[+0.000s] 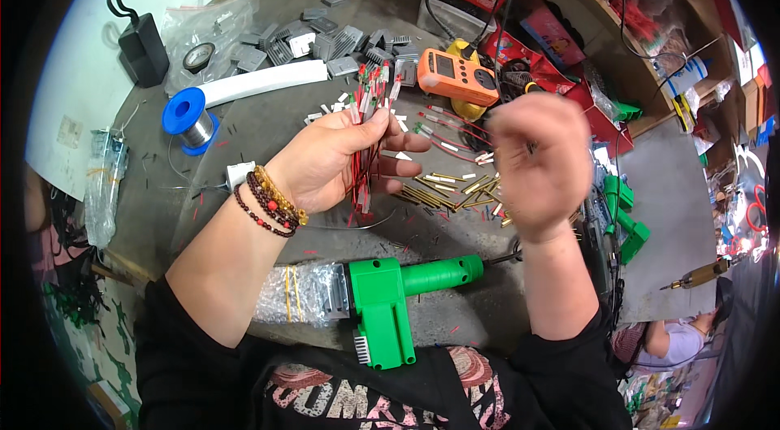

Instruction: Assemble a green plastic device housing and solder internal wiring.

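Note:
A bundle of thin red and dark wires (370,149), with small red and green tips at the top, is pinched upright between the thumb and fingers of my left hand (333,149). Two bead bracelets circle that wrist. My right hand (540,162) is raised to the right of the bundle, apart from it. Its fingers look curled but are smeared by motion, so what they hold, if anything, does not show. Between the hands lie more loose red wires (455,137), and below them several brass-coloured rods (431,194).
A green plastic tool body (382,312) lies near my chest. Solder wire on a blue spool (191,121) stands left, beside a white strip (264,82). Grey plastic housings (325,44) are heaped at the back. An orange meter (457,76) and red boxes (561,80) sit to the right.

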Available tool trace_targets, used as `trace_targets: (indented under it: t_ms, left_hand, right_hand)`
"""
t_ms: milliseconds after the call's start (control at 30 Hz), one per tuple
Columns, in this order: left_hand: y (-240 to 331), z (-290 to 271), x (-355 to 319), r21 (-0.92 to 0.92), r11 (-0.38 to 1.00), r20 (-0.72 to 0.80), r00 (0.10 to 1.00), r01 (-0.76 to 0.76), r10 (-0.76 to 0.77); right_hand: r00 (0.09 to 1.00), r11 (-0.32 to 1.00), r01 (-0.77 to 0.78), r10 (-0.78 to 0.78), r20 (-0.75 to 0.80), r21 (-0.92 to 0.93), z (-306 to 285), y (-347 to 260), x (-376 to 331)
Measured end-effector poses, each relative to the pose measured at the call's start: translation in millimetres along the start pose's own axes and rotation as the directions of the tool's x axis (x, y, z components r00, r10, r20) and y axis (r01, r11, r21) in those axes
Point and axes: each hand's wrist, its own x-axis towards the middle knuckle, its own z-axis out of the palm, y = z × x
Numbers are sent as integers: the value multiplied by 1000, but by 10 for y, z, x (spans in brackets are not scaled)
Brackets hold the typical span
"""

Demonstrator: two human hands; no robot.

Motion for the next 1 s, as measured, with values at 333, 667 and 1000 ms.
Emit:
trace_targets:
  t_ms: [333,667,1000]
  left_hand:
    - [-37,-86,37,-69,991,-12,993,-119,118]
    - [1,-85,28,-225,933,-116,959,-279,259]
    - [167,-115,-19,-53,956,-243,932,-290,269]
  right_hand:
    - [843,995,-49,-7,538,90,182,-343,-228]
    - [788,740,-614,554,269,274,-251,-300,-48]
    - [978,603,-125,208,-3,788,-265,-1624,-31]
